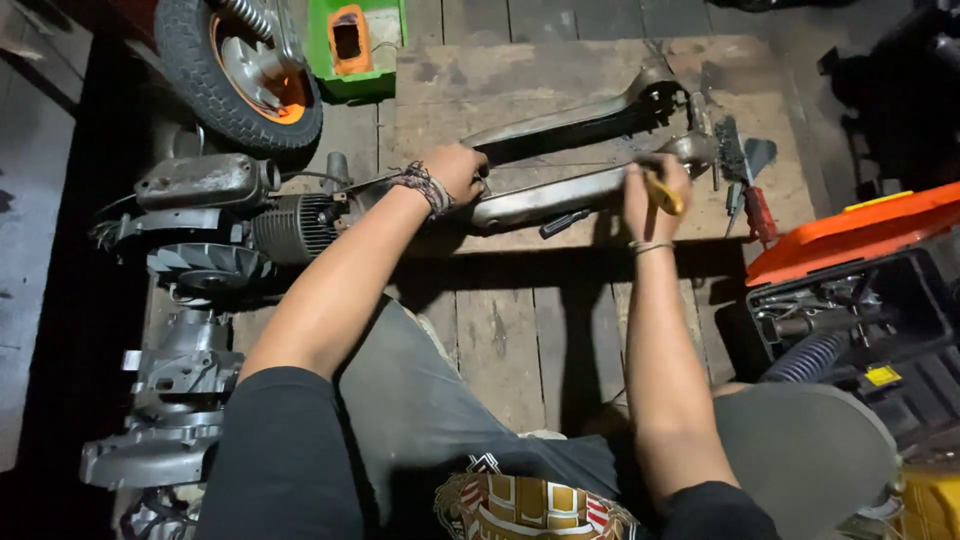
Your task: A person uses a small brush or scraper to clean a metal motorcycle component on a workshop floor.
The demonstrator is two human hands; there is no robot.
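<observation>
Two long grey metal arms lie on a worn wooden board (520, 80); the near arm (545, 197) runs left to right, the far arm (580, 120) ends in a round housing at the right. My left hand (455, 170), with a braided wristband, grips the near arm's left end. My right hand (655, 190) is closed around a yellow-handled tool (662, 192) pressed against the near arm towards its right end. The tool's tip is hidden by my fingers.
A small engine (290, 225) and other grey engine parts (180, 400) lie at the left, below a tyre with an orange rim (235, 70). A green box (355, 45) stands behind the board. An open orange-lidded toolbox (850, 300) sits right; small tools (745, 175) rest on the board's right edge.
</observation>
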